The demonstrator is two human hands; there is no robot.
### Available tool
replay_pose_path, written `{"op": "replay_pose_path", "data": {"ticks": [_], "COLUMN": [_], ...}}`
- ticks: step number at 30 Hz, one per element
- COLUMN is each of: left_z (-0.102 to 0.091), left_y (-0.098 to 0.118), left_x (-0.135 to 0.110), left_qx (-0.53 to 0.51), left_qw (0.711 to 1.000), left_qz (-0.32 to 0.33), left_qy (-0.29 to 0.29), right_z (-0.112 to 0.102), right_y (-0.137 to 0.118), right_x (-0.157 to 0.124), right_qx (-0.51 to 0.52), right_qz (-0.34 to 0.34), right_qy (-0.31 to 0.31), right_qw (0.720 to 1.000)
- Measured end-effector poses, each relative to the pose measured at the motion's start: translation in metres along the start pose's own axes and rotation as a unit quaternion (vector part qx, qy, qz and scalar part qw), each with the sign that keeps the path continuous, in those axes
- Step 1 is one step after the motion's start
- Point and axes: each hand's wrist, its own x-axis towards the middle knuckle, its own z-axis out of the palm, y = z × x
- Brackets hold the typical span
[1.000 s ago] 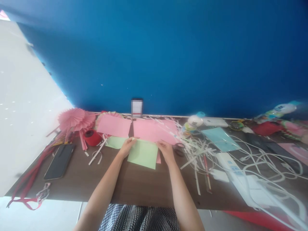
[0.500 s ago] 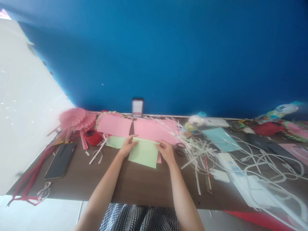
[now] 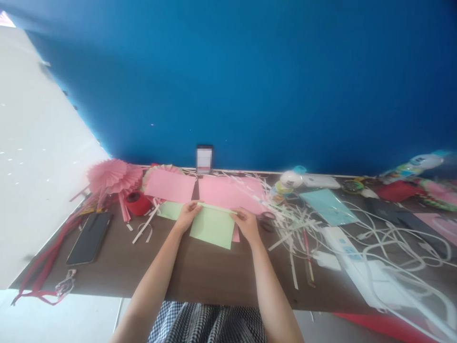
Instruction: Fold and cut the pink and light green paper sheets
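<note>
A light green sheet of paper (image 3: pixel 213 227) is held between my two hands, with a narrow folded strip along its far edge. My left hand (image 3: pixel 188 215) pinches the far left corner between thumb and fingers. At the far right corner my right hand (image 3: pixel 245 223) grips the same edge. Beneath and behind it lie pink paper sheets (image 3: pixel 228 191), and a small pink corner peeks out by my right hand. Another green sheet (image 3: pixel 169 209) lies flat just left of my left hand, partly covered by a second pink sheet (image 3: pixel 170 186).
Pleated pink paper fans (image 3: pixel 112 176), a red tape roll (image 3: pixel 137 204) and a dark phone (image 3: pixel 90 238) lie left. Scissors (image 3: pixel 267 221), white paper strips (image 3: pixel 296 221), a glue bottle (image 3: pixel 288 183) and a power strip (image 3: pixel 344 247) with tangled cables lie right. A phone (image 3: pixel 204 159) leans on the blue wall.
My left thumb and fingers have shifted slightly at the green paper's far left corner. The sheet's near edge has moved a touch. My right hand stays nearly still.
</note>
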Motion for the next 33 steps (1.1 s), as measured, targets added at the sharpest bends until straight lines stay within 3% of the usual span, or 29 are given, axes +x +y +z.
{"op": "replay_pose_path", "data": {"ticks": [16, 29, 33], "left_z": [0.0061, 0.0075, 0.0075], "left_y": [0.0035, 0.0077, 0.0040], "left_x": [-0.0021, -0.0040, -0.0013], "left_qx": [-0.018, 0.021, 0.019], "left_qw": [0.999, 0.999, 0.998], "left_qz": [-0.026, -0.010, 0.002], "left_qy": [0.040, 0.038, 0.068], "right_z": [0.0024, 0.0046, 0.0043], "right_y": [-0.0080, -0.0077, -0.0066], "right_x": [-0.0017, -0.0023, -0.0031], "right_qx": [-0.016, -0.018, -0.014], "right_qz": [-0.024, -0.027, -0.016], "right_qy": [0.000, -0.016, -0.012], "right_qw": [1.000, 0.999, 1.000]}}
